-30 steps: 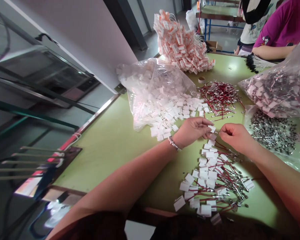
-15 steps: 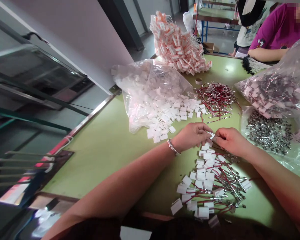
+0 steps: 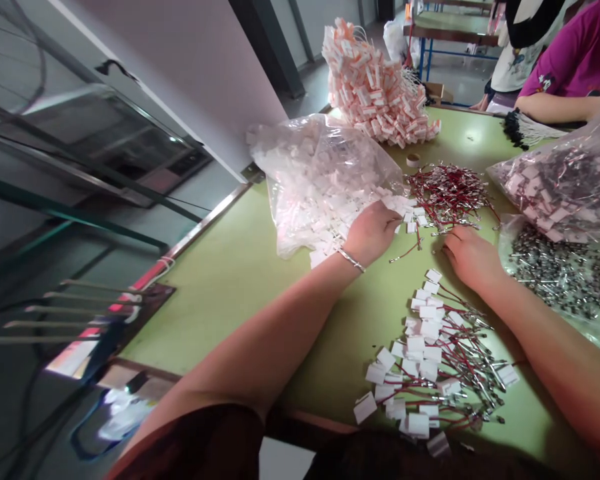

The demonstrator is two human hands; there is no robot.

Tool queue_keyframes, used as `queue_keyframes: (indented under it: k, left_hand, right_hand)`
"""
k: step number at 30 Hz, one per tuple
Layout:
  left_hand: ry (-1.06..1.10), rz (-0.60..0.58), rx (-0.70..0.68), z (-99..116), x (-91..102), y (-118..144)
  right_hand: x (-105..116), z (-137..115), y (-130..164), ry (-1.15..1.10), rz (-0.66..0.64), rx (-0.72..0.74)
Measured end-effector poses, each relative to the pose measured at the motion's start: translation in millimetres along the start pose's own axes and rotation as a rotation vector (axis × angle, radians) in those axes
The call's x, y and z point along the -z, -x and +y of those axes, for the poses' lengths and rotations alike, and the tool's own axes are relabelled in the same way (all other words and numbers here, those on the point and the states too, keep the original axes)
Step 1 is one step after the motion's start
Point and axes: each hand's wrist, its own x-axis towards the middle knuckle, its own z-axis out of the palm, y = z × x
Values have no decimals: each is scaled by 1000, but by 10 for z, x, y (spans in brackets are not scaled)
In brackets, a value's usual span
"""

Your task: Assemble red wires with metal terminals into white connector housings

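Note:
My left hand (image 3: 373,230) rests on the loose white plastic housings (image 3: 405,207) that spill from a clear bag (image 3: 320,180). Its fingertips are hidden among the pieces. My right hand (image 3: 467,257) lies palm down at the near edge of a heap of red wires with metal ends (image 3: 450,190), its fingers curled out of sight. One loose red wire (image 3: 405,252) lies on the green table (image 3: 220,287) between the hands. In front of me sits a pile of red wires fitted with white housings (image 3: 430,353).
A mound of pink-and-white bundled parts (image 3: 375,93) stands at the back. Two clear bags at right hold wired pieces (image 3: 565,187) and small metal parts (image 3: 555,273). A tape roll (image 3: 413,160) lies near the wires. Other people's arms (image 3: 555,107) rest at the far table edge.
Both hands have parted and moved away from me: the left to the white housings, the right to the red wires. The piece they held together is no longer between them.

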Motion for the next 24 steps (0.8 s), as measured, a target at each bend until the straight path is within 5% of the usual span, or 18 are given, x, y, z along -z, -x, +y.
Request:
queue_keyframes:
  k: [5,12,17,24]
  left_hand:
    - [-223,-3,-68,137,-148,26]
    - [-239,52,-48,160,-268,43]
    - [-251,18,-109,153,-273,26]
    - [-209,-56,-188,149,-288,4]
  right_hand:
    - [52,-132,101,62,-66,84]
    - [201,-177,134,-87,-84,-166]
    - [111,-71,143,-393,63,-124]
    - [73,-44,197,-707,95,-217]
